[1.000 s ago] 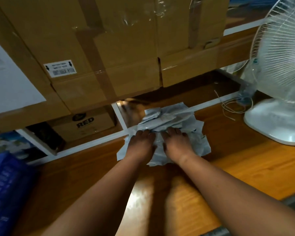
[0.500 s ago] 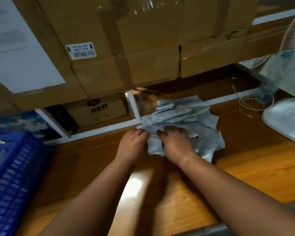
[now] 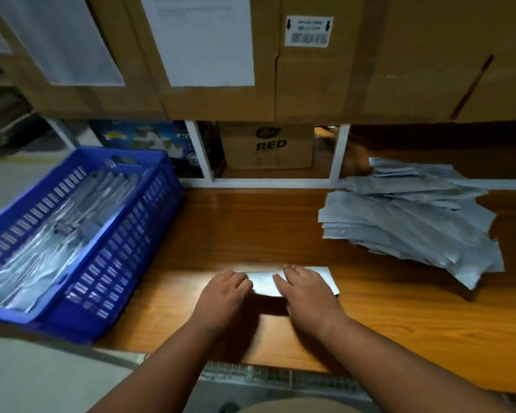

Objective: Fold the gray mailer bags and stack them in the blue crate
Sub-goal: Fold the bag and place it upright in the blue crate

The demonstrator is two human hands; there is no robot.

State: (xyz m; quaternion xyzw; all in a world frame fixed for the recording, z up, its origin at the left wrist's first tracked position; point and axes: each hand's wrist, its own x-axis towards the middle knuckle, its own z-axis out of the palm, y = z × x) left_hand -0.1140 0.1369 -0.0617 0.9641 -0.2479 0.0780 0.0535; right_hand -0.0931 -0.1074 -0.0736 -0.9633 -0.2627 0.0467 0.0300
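Item: gray mailer bag (image 3: 265, 283), one, lying flat on the worktop (image 3: 251, 228) directly before the person, apparently part-folded into a narrow strip.

Left hand (image 3: 225, 293): palm down, fingers curled together over the bag's left end, pressing rather than gripping.
Right hand (image 3: 306, 290): palm down, fingers laid flat and close together on the bag's right portion, pressing it to the wood; not closed around it.

Pile of unfolded mailer bags (image 3: 411, 216): loosely fanned, at the right rear of the worktop, well apart from the hands.
Blue crate (image 3: 108, 263): at the left, holding rows of folded bags already (it sits partly past the worktop's front corner, as far as can be told).

Risks, as judged: the slick film may spring open if pressure lifts before the crease sets; the bag may skid on the polished wood under uneven pressure, skewing the fold. The fanned pile could slide or shed bags if brushed. A loosely folded bag dropped into the crate may unfold and disturb the rows.

Surface: glossy orange-brown wood grain, with a bright glare patch just beyond the hands.
Room: dim storage area; large taped cardboard cartons (image 3: 325, 70) with paper labels overhang the rear; white shelf frame (image 3: 338, 153) beneath, housing a small carton marked RED (image 3: 270, 146).
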